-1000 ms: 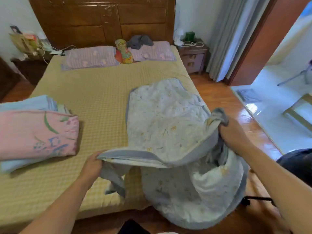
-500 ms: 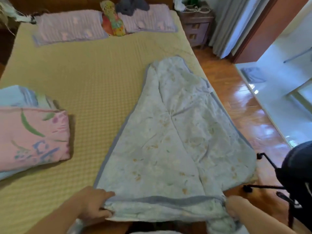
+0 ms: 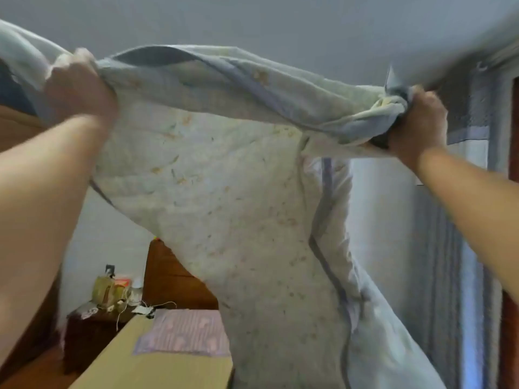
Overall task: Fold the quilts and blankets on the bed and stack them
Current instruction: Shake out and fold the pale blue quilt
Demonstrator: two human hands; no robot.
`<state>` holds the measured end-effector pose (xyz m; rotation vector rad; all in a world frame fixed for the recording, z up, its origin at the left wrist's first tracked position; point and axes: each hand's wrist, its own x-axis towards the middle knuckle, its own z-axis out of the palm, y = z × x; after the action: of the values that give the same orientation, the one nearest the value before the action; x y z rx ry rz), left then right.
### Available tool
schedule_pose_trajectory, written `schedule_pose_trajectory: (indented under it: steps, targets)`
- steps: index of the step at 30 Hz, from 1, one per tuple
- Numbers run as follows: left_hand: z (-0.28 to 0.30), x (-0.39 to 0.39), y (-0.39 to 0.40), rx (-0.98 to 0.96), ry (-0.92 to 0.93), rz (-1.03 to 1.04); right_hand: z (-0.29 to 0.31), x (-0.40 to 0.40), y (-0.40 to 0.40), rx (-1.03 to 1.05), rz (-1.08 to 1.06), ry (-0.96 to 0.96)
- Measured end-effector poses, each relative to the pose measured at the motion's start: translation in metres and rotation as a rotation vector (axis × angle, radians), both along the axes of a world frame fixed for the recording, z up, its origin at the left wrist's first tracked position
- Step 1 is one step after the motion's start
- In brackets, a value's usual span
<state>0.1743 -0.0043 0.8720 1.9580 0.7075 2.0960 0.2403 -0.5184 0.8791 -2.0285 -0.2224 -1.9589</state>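
Left hand [image 3: 80,82] fisted on one upper corner of the quilt [image 3: 224,192]; right hand [image 3: 418,119] fisted on the bunched opposite corner. Quilt held high, hanging over the bed [image 3: 157,369]. Frame motion-blurred.

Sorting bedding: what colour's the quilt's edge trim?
Grey-blue trim on the quilt, head view.

Both forearms are showing bare up to the frame edge; the left grip [image 3: 80,84] and right grip [image 3: 418,119] are wearing no gloves.
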Motion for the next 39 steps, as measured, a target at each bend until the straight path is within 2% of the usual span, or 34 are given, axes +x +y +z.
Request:
schedule_pose_trajectory:
  steps: [3,6,9,11,15,17,20,25,27,31,36,39]
  targets:
    - [-0.007,-0.028,0.002,0.147,0.230,0.097,-0.015,-0.002,-0.025,-0.200,-0.178,0.067]
    - [-0.061,-0.054,-0.020,0.244,0.465,0.163,-0.060,-0.010,-0.039,-0.201,-0.162,0.105]
    - [-0.135,-0.080,-0.019,0.248,0.692,0.178,-0.138,-0.023,-0.066,-0.177,-0.166,0.253]
    - [-0.189,-0.101,-0.013,0.257,0.748,0.184,-0.200,-0.034,-0.092,-0.159,-0.197,0.326]
    - [-0.297,-0.140,-0.023,0.389,0.876,0.165,-0.327,-0.064,-0.145,-0.253,-0.225,0.559]
    - [-0.346,-0.163,-0.035,0.427,0.957,0.148,-0.383,-0.090,-0.167,-0.294,-0.200,0.675]
    - [-0.422,-0.198,-0.049,0.462,1.053,0.084,-0.462,-0.131,-0.195,-0.396,-0.138,0.748]
    - [-0.545,-0.258,-0.080,0.420,1.230,-0.004,-0.584,-0.175,-0.247,-0.471,-0.028,0.947]
    - [-0.586,-0.284,-0.093,0.378,1.370,-0.019,-0.623,-0.198,-0.257,-0.487,-0.043,1.031]
    - [-0.667,-0.331,-0.112,0.311,1.525,-0.147,-0.714,-0.242,-0.272,-0.274,-0.219,1.481]
    - [-0.744,-0.378,-0.133,0.298,1.673,-0.263,-0.764,-0.304,-0.265,-0.115,-0.325,1.616]
    - [-0.784,-0.403,-0.140,0.261,1.862,-0.342,-0.790,-0.334,-0.270,-0.303,-0.354,1.781]
